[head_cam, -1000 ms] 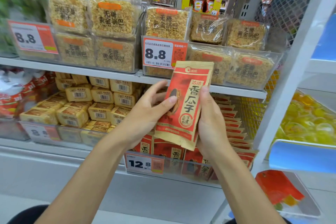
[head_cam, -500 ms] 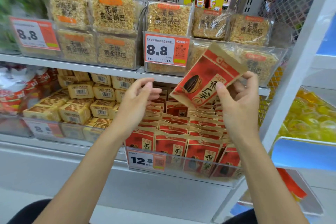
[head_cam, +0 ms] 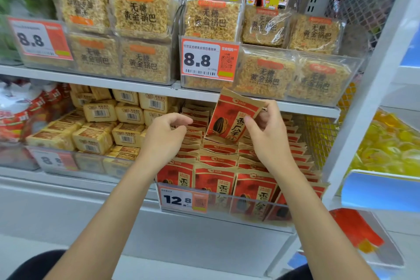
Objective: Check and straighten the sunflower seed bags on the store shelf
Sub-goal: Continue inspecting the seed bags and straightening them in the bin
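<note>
**Bag held aslant over the rows**

Head view: the right hand (head_cam: 270, 136) pinches the sunflower seed bag (head_cam: 229, 118) by its right edge. The bag lies left of that grip, its long axis tilted, its bottom at the stocked rows (head_cam: 218, 159) below. The left hand (head_cam: 163, 138), loosely curled and empty, hovers just beyond the bag's far edge.

A person's right hand (head_cam: 270, 141) pinches a tilted red sunflower seed bag (head_cam: 229, 120) by its right edge above rows of matching bags (head_cam: 218, 159) standing in a clear-fronted shelf bin (head_cam: 227, 194) bearing a 12.8 price tag (head_cam: 183, 199). The left hand (head_cam: 163, 138), fingers loosely curled, hovers just beside the bag, holding nothing.
</note>
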